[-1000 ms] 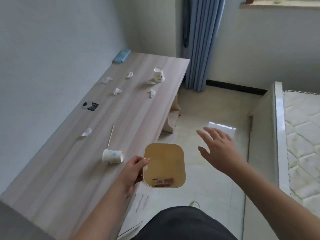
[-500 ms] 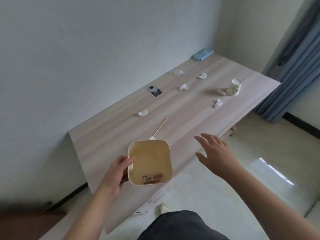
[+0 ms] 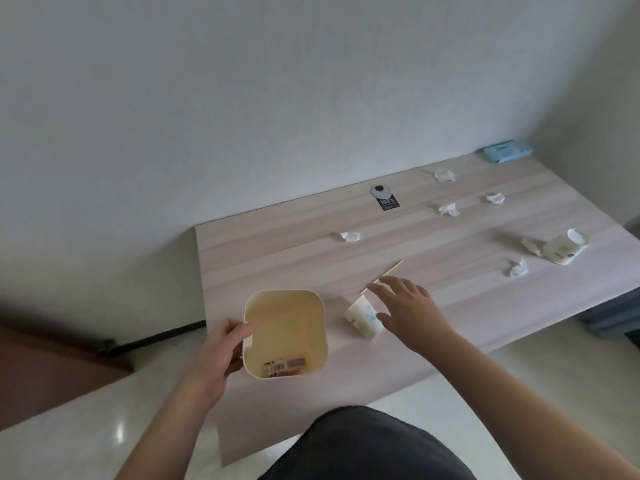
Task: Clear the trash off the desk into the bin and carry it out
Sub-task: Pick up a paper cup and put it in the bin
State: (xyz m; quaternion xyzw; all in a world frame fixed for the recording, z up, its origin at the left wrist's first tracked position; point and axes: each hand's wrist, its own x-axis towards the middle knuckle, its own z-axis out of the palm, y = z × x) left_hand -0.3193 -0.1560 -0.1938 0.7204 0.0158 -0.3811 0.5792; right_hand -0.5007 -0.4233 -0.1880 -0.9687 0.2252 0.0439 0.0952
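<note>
We are gripping the bin (image 3: 284, 332) by its rim in the left hand (image 3: 221, 344) at the surface's near edge, ready to catch; the open right hand (image 3: 410, 311) is hovering beside the tipped cup (image 3: 363, 315).

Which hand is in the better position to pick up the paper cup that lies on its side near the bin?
The right hand. It is open and spread just beside the tipped paper cup, while the left hand is occupied, gripping the rim of the bin.

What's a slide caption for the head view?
Left hand holds bin; right hand reaches for tipped cup.
</note>
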